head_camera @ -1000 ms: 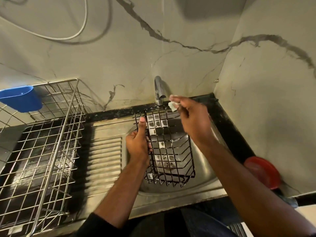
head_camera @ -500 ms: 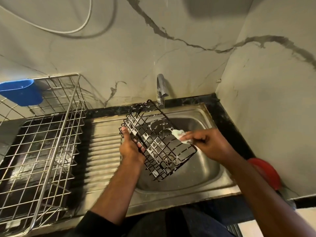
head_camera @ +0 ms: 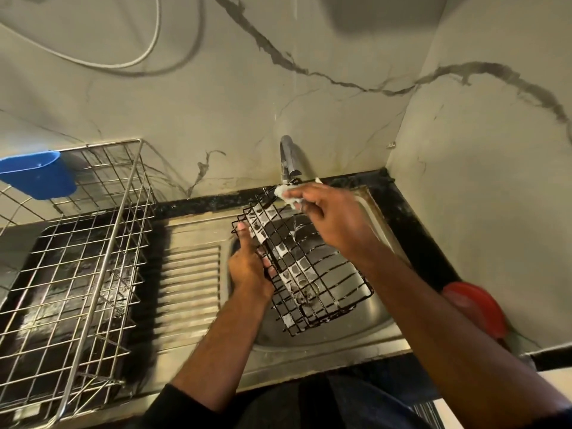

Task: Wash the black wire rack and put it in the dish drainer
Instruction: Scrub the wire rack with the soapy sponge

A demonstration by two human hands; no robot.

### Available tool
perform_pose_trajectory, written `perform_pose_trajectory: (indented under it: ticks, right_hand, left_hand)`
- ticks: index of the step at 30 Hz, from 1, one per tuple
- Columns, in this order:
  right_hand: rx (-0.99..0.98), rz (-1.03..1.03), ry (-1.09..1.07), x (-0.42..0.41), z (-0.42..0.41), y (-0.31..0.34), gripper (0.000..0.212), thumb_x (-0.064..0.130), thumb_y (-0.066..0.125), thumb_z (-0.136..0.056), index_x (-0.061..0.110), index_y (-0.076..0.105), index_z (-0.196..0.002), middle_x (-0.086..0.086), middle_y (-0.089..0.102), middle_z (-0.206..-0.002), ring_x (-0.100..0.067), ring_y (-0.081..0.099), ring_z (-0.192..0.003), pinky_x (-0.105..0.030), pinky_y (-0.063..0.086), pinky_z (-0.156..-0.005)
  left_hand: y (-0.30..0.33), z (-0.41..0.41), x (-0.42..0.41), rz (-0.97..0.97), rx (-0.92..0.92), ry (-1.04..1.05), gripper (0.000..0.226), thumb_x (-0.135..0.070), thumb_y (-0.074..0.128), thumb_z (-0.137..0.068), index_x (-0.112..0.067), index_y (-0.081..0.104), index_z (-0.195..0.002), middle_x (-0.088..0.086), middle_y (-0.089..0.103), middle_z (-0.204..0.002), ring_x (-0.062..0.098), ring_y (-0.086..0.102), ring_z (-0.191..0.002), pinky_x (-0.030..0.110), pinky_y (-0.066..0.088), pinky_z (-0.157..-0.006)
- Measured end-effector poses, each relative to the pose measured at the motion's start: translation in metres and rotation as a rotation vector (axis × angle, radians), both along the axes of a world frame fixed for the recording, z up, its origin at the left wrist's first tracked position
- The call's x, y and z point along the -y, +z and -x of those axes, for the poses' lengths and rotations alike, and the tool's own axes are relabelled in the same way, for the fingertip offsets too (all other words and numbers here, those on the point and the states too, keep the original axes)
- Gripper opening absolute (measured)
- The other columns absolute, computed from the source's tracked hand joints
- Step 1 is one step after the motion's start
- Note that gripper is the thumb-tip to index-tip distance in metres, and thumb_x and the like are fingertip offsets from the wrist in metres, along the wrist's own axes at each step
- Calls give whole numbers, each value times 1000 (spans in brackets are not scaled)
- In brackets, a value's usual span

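Nearest the viewer, the left hand (head_camera: 247,267) grasps the left side of the black wire rack (head_camera: 305,267), thumb pointing up along its edge and fingers curled round the wires. The rack is held tilted above the basin of the steel sink (head_camera: 328,337), clear of the bottom, with white suds clinging to its wires. Farther on, the right hand (head_camera: 334,218) pinches a small soapy sponge (head_camera: 283,191) against the rack's far top corner, just under the spout of the tap (head_camera: 288,157). To the left, past the ribbed drainboard (head_camera: 188,283), the dish drainer (head_camera: 74,258) stands on the desk (head_camera: 411,239), with a blue plastic cup (head_camera: 38,174) hooked on its far rim. A red round object (head_camera: 478,306) lies at the right, partly hidden by the right forearm.
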State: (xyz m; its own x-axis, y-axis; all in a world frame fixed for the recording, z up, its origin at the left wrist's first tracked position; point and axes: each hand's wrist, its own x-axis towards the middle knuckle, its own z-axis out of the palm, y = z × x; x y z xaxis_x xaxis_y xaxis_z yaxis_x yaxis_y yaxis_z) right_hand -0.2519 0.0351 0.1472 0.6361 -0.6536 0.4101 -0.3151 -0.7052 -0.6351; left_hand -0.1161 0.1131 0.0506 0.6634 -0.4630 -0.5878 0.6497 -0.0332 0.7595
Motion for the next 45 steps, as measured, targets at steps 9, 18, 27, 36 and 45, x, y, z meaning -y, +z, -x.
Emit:
perform_pose_trajectory:
  ticks: [9,18,27,36,45]
  right_hand:
    - [-117,-195,180,-9,52,-35,36,-11,63,-86,18,76,-102,7,72,-114,-3,65,-109,-25,54,-94]
    - [-22,-215,-85,2,72,-47,31,-12,61,-88,14,76,-96,7,72,-104,-1,66,-101,-20,53,-91]
    - [84,-272,-330,-17,9,-33,28,-1,56,-95,18,70,-109,10,68,-104,7,66,-85,-7,51,-67]
    - [764,-1104,-360,-27,-9,-31,20,14,43,-104,1,57,-111,-11,62,-92,-23,67,-75,-32,57,-64]
    - [-45,-249,-412,-10,15,-10,60,3,55,-96,25,35,-149,0,59,-133,-9,58,-109,-20,42,-89]
  left_hand:
    - [-8,-12,-1,31,-164,121,38,-50,65,-93,-12,61,-98,-4,53,-68,9,47,-49,25,48,-45]
    - [-7,-18,-3,36,-193,132,32,-46,61,-98,-15,58,-88,-5,43,-64,8,39,-48,19,40,-36]
    - [3,-21,-24,54,-7,-91,34,-50,61,-96,-16,59,-90,-4,48,-59,7,41,-39,22,37,-35]
    - [-7,-33,-41,197,429,-394,47,-49,70,-91,-2,66,-87,8,60,-61,17,54,-44,28,49,-41]
    - [-9,-25,-25,106,885,-735,33,-42,86,-76,-22,62,-67,0,68,-59,35,67,-60,50,60,-63]
